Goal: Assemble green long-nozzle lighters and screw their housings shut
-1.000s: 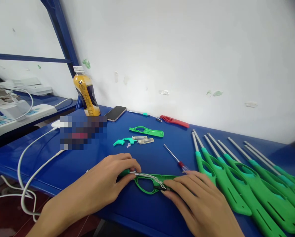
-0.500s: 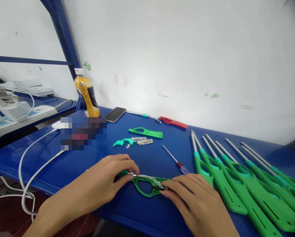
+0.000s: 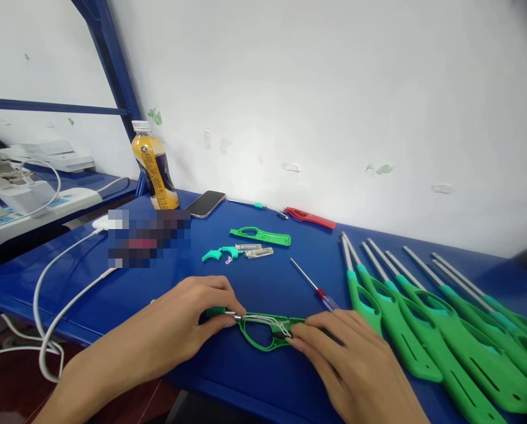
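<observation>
An open green handle shell (image 3: 255,344) with a large loop lies at the front of the blue table. White wires (image 3: 263,318) run over it to a small black part (image 3: 282,335). My left hand (image 3: 201,306) pinches the metal tube with its teal collar (image 3: 215,311) at the shell's left end. The fingers of my right hand (image 3: 340,347) are closed on the shell's right part, beside the black piece; they hide much of that end. Behind them lie a second green shell half (image 3: 267,237), teal triggers (image 3: 212,255) and clear small parts (image 3: 260,253).
Several green lighters (image 3: 422,347) lie at the right. A screwdriver (image 3: 318,291) rests behind my right hand. Farther back are a red shell (image 3: 311,218), a thin rod (image 3: 248,204), a phone (image 3: 206,204) and a bottle (image 3: 157,171). White cables (image 3: 42,294) hang at the left.
My left hand has shifted slightly left with the tube end. The white wires lie a little differently over the loop. My right hand has barely moved.
</observation>
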A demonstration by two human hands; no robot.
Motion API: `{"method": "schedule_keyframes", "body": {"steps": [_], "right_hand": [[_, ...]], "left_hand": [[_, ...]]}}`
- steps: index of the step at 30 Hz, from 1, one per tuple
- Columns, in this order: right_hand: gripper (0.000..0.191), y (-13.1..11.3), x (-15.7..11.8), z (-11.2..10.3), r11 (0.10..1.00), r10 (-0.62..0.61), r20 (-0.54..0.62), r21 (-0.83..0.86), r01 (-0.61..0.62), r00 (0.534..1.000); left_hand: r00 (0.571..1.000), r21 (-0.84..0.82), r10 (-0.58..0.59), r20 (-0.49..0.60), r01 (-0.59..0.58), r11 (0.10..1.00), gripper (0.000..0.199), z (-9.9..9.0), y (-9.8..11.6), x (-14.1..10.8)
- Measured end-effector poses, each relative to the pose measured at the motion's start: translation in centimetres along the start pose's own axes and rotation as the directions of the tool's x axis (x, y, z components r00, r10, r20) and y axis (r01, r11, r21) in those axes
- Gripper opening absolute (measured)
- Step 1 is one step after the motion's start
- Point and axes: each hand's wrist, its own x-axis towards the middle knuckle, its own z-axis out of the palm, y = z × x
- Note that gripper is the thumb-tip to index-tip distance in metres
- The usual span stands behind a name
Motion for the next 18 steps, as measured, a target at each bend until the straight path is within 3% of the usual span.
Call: {"method": "schedule_keyframes", "body": {"steps": [18], "right_hand": [[0.036,-0.1,-0.3,0.1,1.000,0.010,0.000,0.001,-0.010,1.000]], "left_hand": [[0.999,-0.018,-0.013,-0.030,0.013,1.000,0.019,0.2,-1.3,-0.2]]}}
